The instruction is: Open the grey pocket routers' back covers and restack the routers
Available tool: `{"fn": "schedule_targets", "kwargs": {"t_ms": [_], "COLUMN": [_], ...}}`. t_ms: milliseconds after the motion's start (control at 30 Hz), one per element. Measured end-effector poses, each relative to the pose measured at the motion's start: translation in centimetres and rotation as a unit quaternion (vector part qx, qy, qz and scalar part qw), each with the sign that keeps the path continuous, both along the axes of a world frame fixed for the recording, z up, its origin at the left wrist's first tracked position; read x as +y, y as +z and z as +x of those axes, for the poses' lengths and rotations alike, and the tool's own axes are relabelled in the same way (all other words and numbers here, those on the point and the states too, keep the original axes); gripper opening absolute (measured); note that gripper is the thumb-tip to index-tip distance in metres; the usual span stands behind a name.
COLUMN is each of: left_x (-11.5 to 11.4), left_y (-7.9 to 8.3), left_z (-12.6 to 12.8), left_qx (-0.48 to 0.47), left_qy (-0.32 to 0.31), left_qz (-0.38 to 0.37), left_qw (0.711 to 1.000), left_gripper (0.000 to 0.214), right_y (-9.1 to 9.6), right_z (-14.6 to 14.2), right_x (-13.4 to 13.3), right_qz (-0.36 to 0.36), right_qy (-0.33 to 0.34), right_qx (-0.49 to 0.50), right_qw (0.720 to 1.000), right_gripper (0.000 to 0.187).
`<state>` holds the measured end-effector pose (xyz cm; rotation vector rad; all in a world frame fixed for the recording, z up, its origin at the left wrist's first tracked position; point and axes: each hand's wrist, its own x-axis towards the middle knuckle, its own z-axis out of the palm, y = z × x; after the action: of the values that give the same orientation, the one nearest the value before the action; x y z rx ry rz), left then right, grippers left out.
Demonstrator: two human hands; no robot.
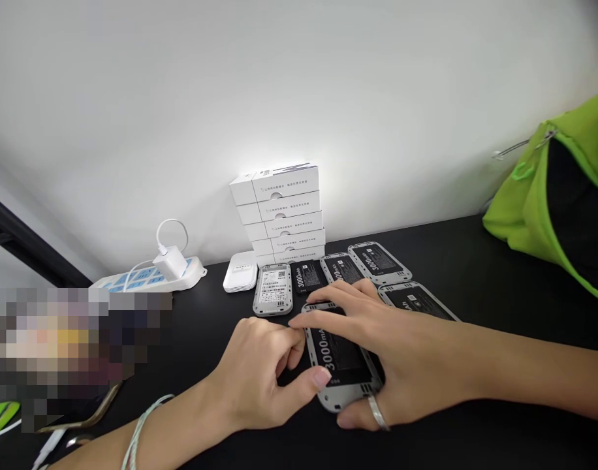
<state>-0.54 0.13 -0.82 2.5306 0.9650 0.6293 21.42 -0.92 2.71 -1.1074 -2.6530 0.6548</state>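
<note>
Right hand (401, 339) grips battery-fitted device housing (337, 397), far end leaning left; left hand (260, 369) half open, thumb touching.

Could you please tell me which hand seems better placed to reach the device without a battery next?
Probably the left: the left hand is nearer the batteryless device, while the right hand holds the battery-fitted device.

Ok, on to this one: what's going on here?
A person's right hand holds an open grey device with a black battery in it, while the left hand has its thumb at the device's left edge. Behind them lie more open devices with batteries, plus one without a battery. A stack of white boxes stands near the wall.
</note>
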Motion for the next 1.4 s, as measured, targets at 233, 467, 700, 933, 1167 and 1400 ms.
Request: {"fn": "schedule_targets", "kwargs": {"t_ms": [233,467,700,933,1167,1400], "left_x": [0.2,0.1,0.2,0.0,-0.1,0.1], "left_y": [-0.2,-0.1,-0.2,-0.3,-0.3,-0.2], "left_z": [0.0,0.0,0.0,-0.1,-0.2,-0.2], "left_qx": [0.009,0.009,0.011,-0.021,-0.05,-0.066], "left_qy": [-0.005,-0.006,-0.01,-0.016,-0.027,-0.033], "left_qz": [0.002,0.004,0.008,0.022,0.041,0.039], "left_qw": [1.0,1.0,1.0,0.999,0.998,0.996], "left_gripper": [0.052,0.051,0.052,0.047,0.041,0.041], "right_y": [-0.8,-0.5,0.4,1.2,0.5,0.3], "right_z": [3.2,4.4,4.8,3.1,-2.1,-5.2], "right_x": [-2.0,-1.6,-1.2,1.9,7.1,7.5], "right_qz": [0.044,0.096,0.042,0.059,0.075,0.097], "right_qy": [-0.088,-0.029,-0.009,-0.025,0.019,-0.003], "right_qx": [-0.013,-0.058,-0.076,-0.016,0.007,-0.03], "right_qw": [0.995,0.993,0.996,0.998,0.997,0.995], "right_gripper": [0.066,0.06,0.065,0.06,0.075,0.08]}}
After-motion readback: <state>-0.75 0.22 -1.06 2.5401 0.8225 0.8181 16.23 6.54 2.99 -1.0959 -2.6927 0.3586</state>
